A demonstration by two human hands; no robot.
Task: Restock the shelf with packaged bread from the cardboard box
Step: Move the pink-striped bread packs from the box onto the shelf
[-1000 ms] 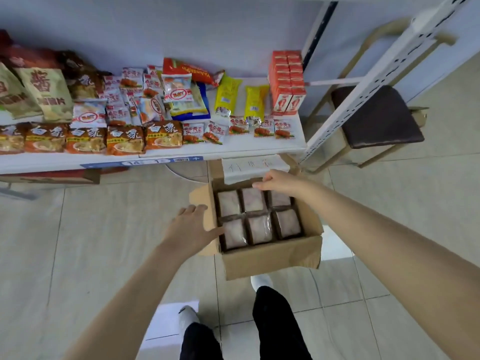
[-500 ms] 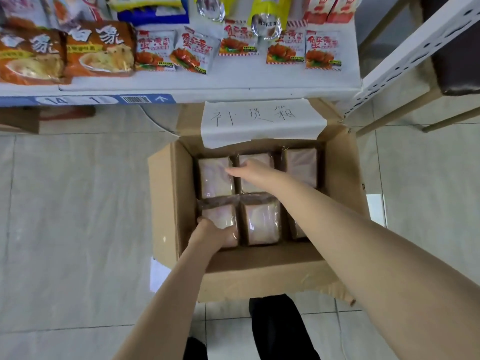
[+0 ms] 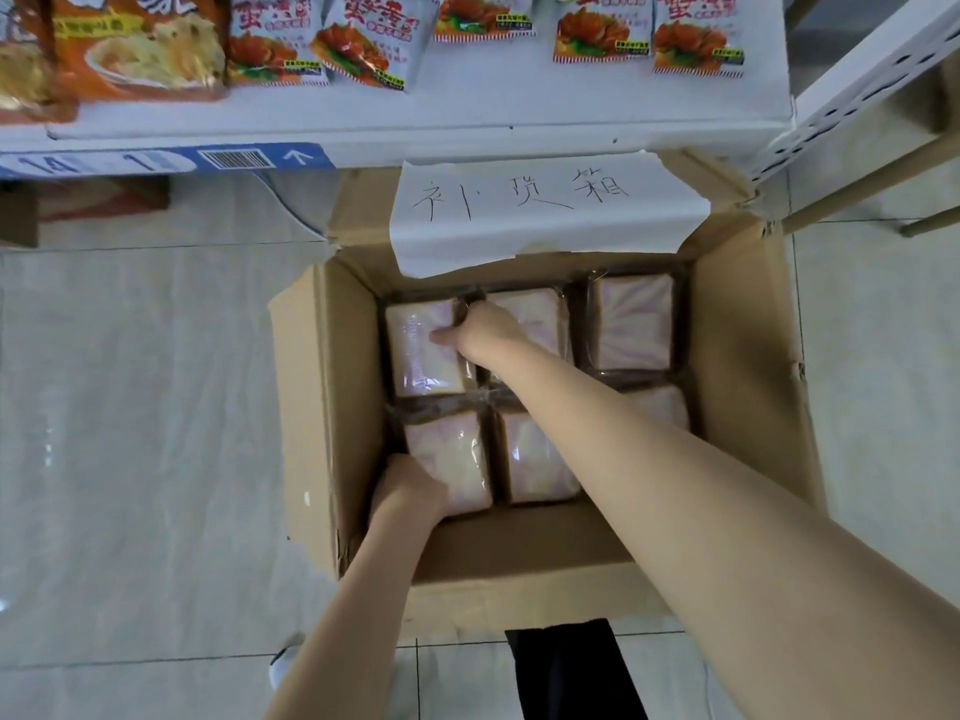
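An open cardboard box stands on the floor below the white shelf. Inside lie several clear-wrapped packs of sliced bread in two rows. My left hand grips the near-left bread pack at its near-left corner. My right hand reaches across the box and closes its fingers on the right edge of the far-left bread pack, thumb on top. My right forearm hides part of the near-right pack.
A paper label with handwriting is stuck on the box's far flap. Snack packets lie along the shelf front, with bare shelf surface at the right front. A perforated shelf upright stands to the right. Tiled floor surrounds the box.
The view has dropped closer over the box. My right hand shifted left from the far-middle pack to the far-left pack and closed on it. My left hand stays on the near-left pack.
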